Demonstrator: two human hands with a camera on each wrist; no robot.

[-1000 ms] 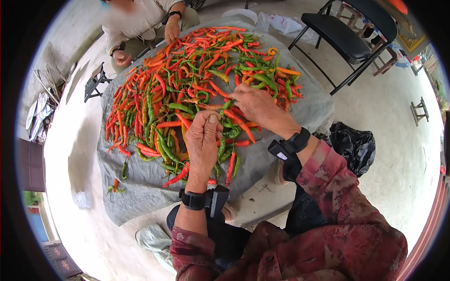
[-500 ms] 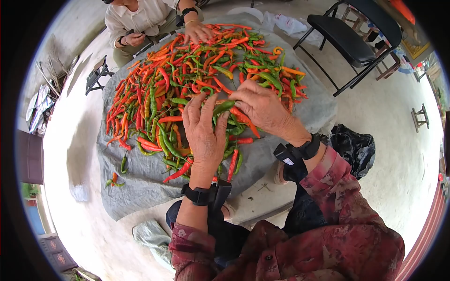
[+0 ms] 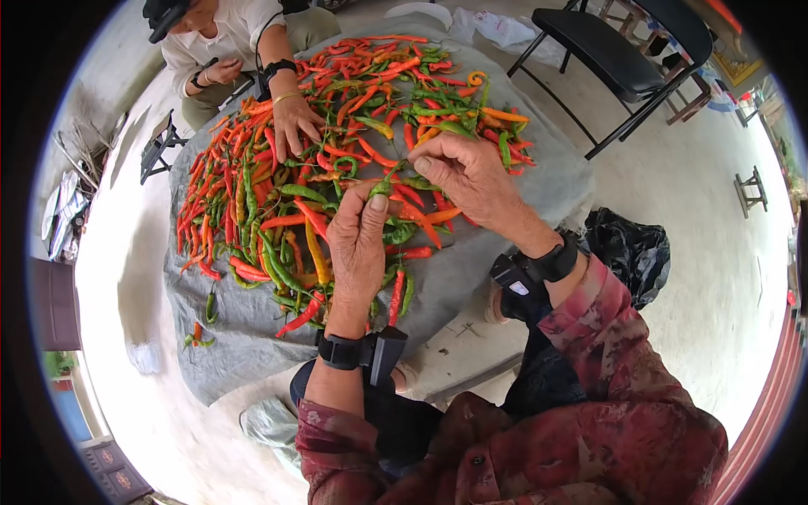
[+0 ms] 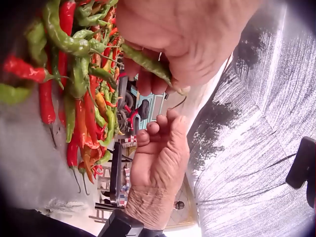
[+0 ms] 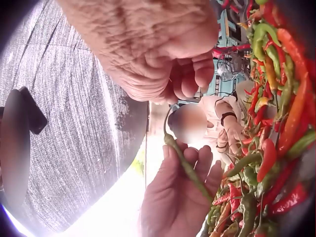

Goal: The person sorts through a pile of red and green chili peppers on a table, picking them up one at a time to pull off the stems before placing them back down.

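A green pepper (image 3: 383, 185) is pinched between the thumb and fingers of my left hand (image 3: 357, 244), above the pepper pile (image 3: 286, 220). The same green pepper (image 4: 148, 63) slants out of my left hand (image 4: 192, 34) in the left wrist view, its thin stem curving toward my right hand (image 4: 160, 168). My right hand (image 3: 473, 181) pinches at the stem's end with thumb and forefinger. In the right wrist view, the pepper (image 5: 187, 168) lies along the fingers of my left hand (image 5: 180, 202), stem toward my right hand (image 5: 148, 49).
Red, orange and green peppers cover much of a grey sheet (image 3: 227, 345). Across it, another person's hand (image 3: 295, 122) reaches into the pile. A black folding chair (image 3: 602, 55) stands at the upper right, a black plastic bag (image 3: 631, 252) at the right, a low stool (image 3: 160, 147) at the left.
The green pepper between my hands has turned from lying sideways to pointing stem-up toward my right hand, and my left fingers have closed round it. The other person's hand has moved left and nearer.
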